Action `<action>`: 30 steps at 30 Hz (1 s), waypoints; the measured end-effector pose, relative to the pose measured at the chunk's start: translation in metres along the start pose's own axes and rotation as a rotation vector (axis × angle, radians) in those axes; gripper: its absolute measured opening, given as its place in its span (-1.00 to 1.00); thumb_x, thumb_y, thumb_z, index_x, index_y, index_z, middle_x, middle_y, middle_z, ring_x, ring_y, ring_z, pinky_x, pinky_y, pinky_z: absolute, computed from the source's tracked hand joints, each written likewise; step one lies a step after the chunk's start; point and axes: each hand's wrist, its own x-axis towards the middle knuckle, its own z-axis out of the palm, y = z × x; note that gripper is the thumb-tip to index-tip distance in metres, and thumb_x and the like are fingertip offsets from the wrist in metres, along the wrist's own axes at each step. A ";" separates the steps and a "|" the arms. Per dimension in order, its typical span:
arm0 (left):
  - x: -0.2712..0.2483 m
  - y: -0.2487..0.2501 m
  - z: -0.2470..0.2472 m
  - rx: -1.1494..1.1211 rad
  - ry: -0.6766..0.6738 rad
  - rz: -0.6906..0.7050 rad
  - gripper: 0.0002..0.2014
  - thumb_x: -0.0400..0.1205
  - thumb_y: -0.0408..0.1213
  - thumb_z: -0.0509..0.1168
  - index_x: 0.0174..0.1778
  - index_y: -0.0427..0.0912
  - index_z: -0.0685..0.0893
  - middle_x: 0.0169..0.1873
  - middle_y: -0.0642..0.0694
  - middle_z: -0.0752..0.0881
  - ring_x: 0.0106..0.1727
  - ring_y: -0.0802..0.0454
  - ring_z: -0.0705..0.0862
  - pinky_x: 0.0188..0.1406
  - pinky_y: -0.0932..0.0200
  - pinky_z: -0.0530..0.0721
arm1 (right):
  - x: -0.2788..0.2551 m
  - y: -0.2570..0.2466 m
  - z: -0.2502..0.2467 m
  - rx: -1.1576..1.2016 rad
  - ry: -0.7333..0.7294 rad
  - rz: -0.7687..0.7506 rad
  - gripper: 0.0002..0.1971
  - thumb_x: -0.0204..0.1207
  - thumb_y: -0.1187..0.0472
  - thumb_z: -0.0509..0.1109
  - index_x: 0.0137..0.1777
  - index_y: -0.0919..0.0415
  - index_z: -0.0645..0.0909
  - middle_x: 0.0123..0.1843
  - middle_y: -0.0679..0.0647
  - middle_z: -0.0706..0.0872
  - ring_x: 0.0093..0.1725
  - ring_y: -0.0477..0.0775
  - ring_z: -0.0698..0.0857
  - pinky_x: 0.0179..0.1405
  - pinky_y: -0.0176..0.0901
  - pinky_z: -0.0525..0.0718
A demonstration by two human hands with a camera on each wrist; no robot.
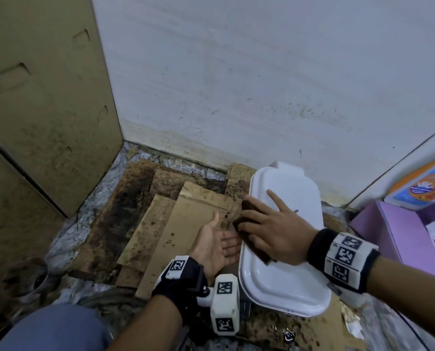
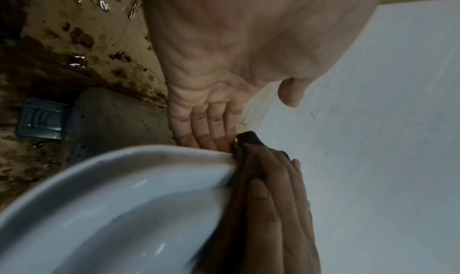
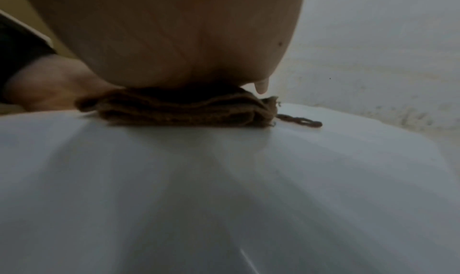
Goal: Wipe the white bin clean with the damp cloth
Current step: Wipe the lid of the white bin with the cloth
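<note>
White bin [image 1: 285,239] — 1 item, lid closed, standing on stained cardboard sheets [image 1: 186,224] in a floor corner, close to the wall [image 1: 236,72].

Damp cloth [image 1: 249,236] — 1 brown folded pad, lying on the lid's left edge, partly overhanging it.

Right hand [image 1: 277,231] — flat on the cloth, fingers straight and spread, pressing it down rather than clutching it.

Left hand [image 1: 216,244] — palm up, fingers straight and holding nothing, their tips at the bin's left rim just below the cloth, seemingly cupped to catch what is swept off.

Loose cloth thread [image 3: 298,122] — trails onto the lid.

Risks, judged — the cloth, only pressed, may slide off the edge onto the dirty cardboard and pick up grime; hard sideways pressure may shift the bin; wet spots on the cardboard suggest soil could transfer back.
</note>
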 end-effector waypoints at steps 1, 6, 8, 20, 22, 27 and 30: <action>0.000 -0.002 0.001 -0.007 0.000 -0.001 -0.20 0.67 0.31 -0.01 0.39 -0.41 0.57 0.04 -0.31 0.75 0.07 -0.17 0.69 -0.03 0.00 0.63 | -0.001 0.004 -0.001 -0.005 0.008 0.009 -0.58 0.64 -0.07 -0.05 0.34 -0.15 0.54 0.43 -0.10 0.55 0.64 0.16 0.24 0.50 0.43 -0.08; 0.004 -0.006 0.003 0.038 -0.022 0.011 -0.25 0.69 0.29 -0.01 0.36 -0.37 0.58 0.15 -0.31 0.72 0.15 -0.15 0.67 -0.05 0.02 0.62 | 0.025 0.055 -0.017 0.014 -0.087 0.241 -0.26 0.43 -0.21 -0.45 0.53 -0.26 0.29 0.62 -0.16 0.27 0.69 0.13 -0.03 0.56 0.43 -0.23; 0.006 -0.005 0.001 0.067 -0.025 0.021 -0.28 0.69 0.28 -0.02 0.26 -0.35 0.64 0.21 -0.32 0.69 0.21 -0.16 0.65 0.03 0.02 0.63 | 0.035 0.076 -0.019 0.015 -0.106 0.325 -0.20 0.36 -0.22 -0.53 0.59 -0.27 0.14 0.64 -0.15 0.21 0.69 0.14 -0.07 0.55 0.43 -0.16; 0.009 -0.003 -0.005 0.022 0.007 0.024 -0.30 0.69 0.27 0.00 0.07 -0.36 0.69 -0.08 -0.29 0.74 0.00 -0.15 0.68 -0.02 0.03 0.61 | -0.024 -0.004 -0.013 0.120 -0.069 0.038 -0.53 0.63 -0.09 -0.05 0.54 -0.32 0.25 0.60 -0.20 0.30 0.69 0.05 -0.04 0.57 0.41 -0.17; 0.010 -0.005 -0.004 0.024 0.018 0.021 -0.32 0.69 0.27 0.01 0.05 -0.35 0.68 -0.15 -0.26 0.72 -0.07 -0.14 0.66 0.00 0.04 0.59 | -0.035 -0.014 -0.011 0.089 -0.064 -0.011 -0.55 0.64 -0.08 -0.01 0.53 -0.32 0.28 0.57 -0.19 0.34 0.69 0.07 -0.01 0.55 0.41 -0.10; 0.009 -0.007 -0.001 0.069 0.019 0.028 -0.30 0.69 0.27 0.04 0.17 -0.37 0.69 0.08 -0.33 0.75 0.11 -0.17 0.69 0.06 0.02 0.63 | -0.014 0.014 -0.015 0.029 -0.024 0.126 -0.55 0.63 -0.13 -0.09 0.46 -0.29 0.41 0.50 -0.18 0.47 0.65 0.19 0.20 0.53 0.45 -0.04; 0.007 -0.005 -0.003 0.092 0.018 0.046 -0.30 0.68 0.27 0.04 0.21 -0.35 0.69 0.16 -0.33 0.74 0.20 -0.18 0.67 0.11 0.00 0.64 | 0.002 0.027 -0.015 0.022 -0.042 0.203 -0.46 0.59 -0.14 -0.19 0.46 -0.25 0.44 0.50 -0.15 0.48 0.64 0.19 0.19 0.55 0.44 -0.02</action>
